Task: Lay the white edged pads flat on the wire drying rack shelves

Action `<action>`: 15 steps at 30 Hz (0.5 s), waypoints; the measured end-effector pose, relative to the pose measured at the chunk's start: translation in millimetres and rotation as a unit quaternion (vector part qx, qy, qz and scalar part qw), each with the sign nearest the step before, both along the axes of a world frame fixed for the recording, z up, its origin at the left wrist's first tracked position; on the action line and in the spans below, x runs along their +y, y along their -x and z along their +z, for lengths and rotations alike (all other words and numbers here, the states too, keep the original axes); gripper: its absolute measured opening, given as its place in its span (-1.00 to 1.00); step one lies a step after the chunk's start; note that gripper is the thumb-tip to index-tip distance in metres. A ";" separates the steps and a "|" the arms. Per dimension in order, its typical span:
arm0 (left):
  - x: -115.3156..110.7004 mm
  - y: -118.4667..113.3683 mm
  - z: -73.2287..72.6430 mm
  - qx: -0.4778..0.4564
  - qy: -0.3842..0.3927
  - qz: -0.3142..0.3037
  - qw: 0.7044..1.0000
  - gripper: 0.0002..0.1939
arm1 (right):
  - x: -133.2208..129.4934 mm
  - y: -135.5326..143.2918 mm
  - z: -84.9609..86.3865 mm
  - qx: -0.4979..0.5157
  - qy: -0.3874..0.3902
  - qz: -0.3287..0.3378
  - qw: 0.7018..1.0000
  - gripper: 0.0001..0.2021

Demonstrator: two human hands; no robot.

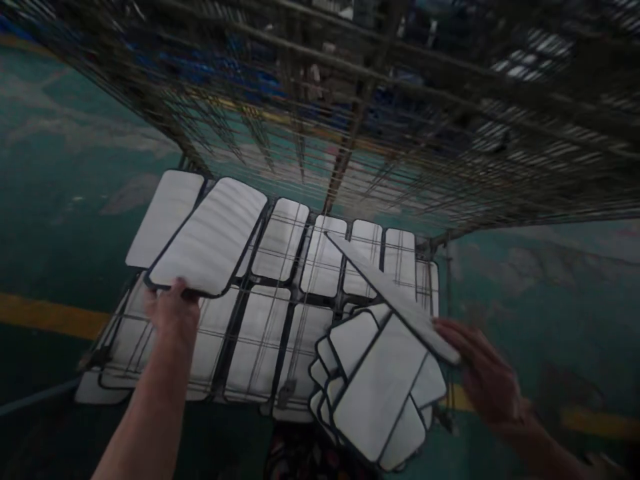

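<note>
fingers of left hand grip one plain white panel; right hand grips a tilted panel.

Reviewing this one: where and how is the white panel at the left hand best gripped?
Probably by its near short edge, coming from the wearer's side, thumb above and fingers beneath. The white panel is thin and flat, with that edge facing the wearer; the left hand holds it there. Its left long side overlaps a neighbouring panel in this view, so seems less accessible.
</note>
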State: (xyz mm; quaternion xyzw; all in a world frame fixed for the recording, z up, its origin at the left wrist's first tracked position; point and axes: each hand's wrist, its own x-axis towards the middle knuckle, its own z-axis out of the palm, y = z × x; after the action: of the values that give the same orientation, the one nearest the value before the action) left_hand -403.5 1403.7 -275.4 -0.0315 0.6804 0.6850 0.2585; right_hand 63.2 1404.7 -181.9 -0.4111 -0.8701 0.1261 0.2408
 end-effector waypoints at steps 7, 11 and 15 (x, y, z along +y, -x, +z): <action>-71.7 -58.0 59.5 0.015 0.012 -0.066 0.998 -0.69 | -175.1 -138.1 -62.7 -0.107 0.069 0.111 0.986 -0.51; -82.3 -98.7 68.5 -0.024 -0.009 -0.113 0.993 -0.70 | -206.1 -158.3 -129.0 -0.164 0.288 0.097 0.938 -0.44; -93.8 -160.0 62.7 -0.135 0.007 -0.174 0.975 -0.69 | -188.4 -112.9 -110.3 0.039 0.428 -0.062 0.901 -0.41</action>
State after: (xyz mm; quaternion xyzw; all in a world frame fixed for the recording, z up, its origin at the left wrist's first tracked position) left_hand -243.5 1309.9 -212.6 -0.0070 0.6390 0.6142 0.4630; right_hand 176.1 1216.3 -292.3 -0.5225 -0.6948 0.4871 0.0832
